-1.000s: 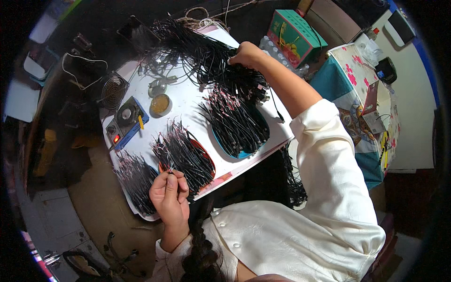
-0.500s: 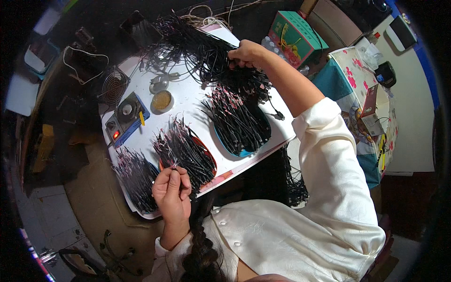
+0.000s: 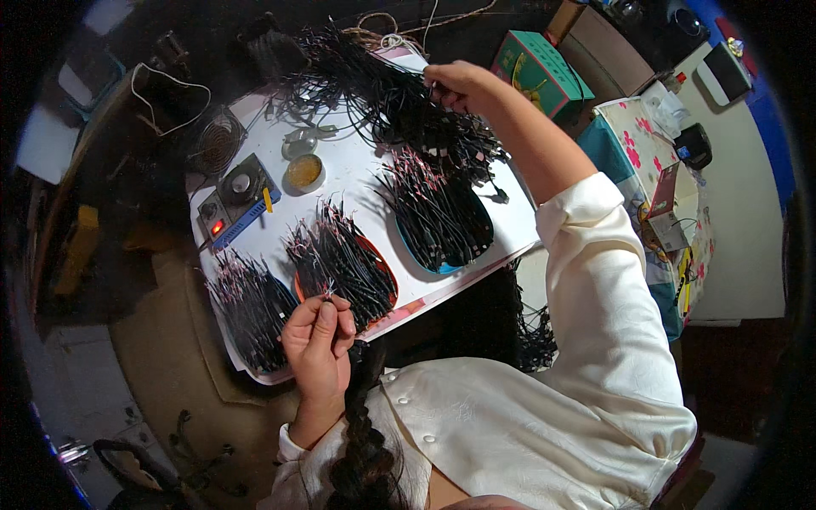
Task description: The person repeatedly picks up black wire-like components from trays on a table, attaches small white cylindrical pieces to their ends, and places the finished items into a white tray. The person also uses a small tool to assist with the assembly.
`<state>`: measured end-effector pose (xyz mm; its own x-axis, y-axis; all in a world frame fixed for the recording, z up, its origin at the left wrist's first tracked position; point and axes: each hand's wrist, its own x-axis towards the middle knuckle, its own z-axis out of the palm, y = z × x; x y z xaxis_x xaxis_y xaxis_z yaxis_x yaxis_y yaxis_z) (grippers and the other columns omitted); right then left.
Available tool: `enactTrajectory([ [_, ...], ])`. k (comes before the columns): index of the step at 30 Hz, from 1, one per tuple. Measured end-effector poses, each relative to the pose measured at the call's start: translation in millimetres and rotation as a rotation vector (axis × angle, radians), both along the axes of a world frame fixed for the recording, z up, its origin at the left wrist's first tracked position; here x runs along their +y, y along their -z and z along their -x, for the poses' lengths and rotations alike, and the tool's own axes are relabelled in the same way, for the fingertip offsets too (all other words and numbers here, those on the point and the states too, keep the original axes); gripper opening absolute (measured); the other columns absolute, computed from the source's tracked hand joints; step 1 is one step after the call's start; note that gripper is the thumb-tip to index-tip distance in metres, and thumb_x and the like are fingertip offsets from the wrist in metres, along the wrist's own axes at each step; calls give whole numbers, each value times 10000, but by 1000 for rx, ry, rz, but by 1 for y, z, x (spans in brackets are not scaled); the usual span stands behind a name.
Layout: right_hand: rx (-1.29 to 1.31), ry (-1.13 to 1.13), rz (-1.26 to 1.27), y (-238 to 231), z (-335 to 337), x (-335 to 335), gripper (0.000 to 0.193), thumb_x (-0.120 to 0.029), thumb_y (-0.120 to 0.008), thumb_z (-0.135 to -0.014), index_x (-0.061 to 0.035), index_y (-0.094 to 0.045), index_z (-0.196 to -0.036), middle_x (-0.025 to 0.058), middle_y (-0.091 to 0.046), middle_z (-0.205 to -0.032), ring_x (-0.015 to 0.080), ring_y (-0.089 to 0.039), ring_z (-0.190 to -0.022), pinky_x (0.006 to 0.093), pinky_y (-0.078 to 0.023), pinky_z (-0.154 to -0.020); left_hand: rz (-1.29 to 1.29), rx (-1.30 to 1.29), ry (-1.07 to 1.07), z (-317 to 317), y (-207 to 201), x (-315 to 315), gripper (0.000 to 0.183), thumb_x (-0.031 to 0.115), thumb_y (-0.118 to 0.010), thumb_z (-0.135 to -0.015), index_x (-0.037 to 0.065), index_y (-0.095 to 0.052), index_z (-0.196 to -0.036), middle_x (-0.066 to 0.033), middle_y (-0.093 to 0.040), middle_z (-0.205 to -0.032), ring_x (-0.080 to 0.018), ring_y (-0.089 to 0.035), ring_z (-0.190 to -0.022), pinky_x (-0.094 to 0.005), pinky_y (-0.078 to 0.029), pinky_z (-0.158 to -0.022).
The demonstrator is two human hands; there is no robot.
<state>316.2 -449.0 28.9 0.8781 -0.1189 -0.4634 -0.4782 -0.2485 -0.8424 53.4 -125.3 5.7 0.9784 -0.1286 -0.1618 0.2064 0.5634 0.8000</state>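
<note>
My left hand is closed in a pinch at the near edge of the table, with the thin bare wire ends of a black cable showing above its fingertips. My right hand reaches to the far side, fingers curled at the edge of a large heap of black cables; which strands it grips is partly hidden. Bundles of cut black cables with pinkish wire tips fill a blue tray and an orange tray. Another cable bundle lies at the left.
A blue-grey soldering unit with a lit red switch stands at the table's left, near a round tin of amber material. Behind it is a round fan grille. A green carton and a flower-patterned cloth are to the right.
My right hand has shifted slightly up along the far cable heap. My left hand keeps its pinch nearly in place. The whole view has shifted a little.
</note>
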Motion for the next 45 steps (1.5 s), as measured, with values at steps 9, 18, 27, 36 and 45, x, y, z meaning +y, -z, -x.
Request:
enactTrajectory([
  [9,-286,-97,247,-103,20,-20,235,-236,-529,-912,-36,-603,-813,85,-647,-719,69,-423,-474,227,-296,-386,33,-23,16,13,-5,4,164,99,-535,-960,-45,-615,-954,-75,-586,-713,-54,-406,-505,-163,-287,-439],
  [18,-362,-80,458,-237,69,-94,168,-133,-535,-861,-32,-620,-758,40,-553,-600,128,-456,-449,286,-330,-395,76,-44,105,31,-13,-6,174,125,-559,-954,-38,-619,-949,-66,-590,-707,-59,-410,-494,-169,-296,-431],
  [27,-713,144,184,-280,191,-189,107,-57,-580,-881,-9,-631,-800,50,-599,-687,150,-582,-579,285,-492,-539,50,-47,194,47,-19,-28,174,119,-552,-957,-43,-616,-947,-76,-605,-719,-50,-418,-499,-157,-297,-428],
  [36,-649,45,882,-91,82,-104,346,-327,-641,-862,14,-667,-917,74,-624,-726,112,-564,-626,301,-441,-538,1,-35,209,51,-18,-33,170,102,-547,-957,-50,-621,-967,-98,-625,-754,-50,-424,-514,-159,-295,-437],
  [45,-351,-281,896,59,15,10,408,-269,-799,-659,11,-689,-936,215,-675,-979,372,-651,-939,439,-523,-817,-98,18,83,38,-11,-4,168,98,-532,-962,-45,-617,-945,-67,-592,-721,-46,-432,-543,-158,-286,-444],
])
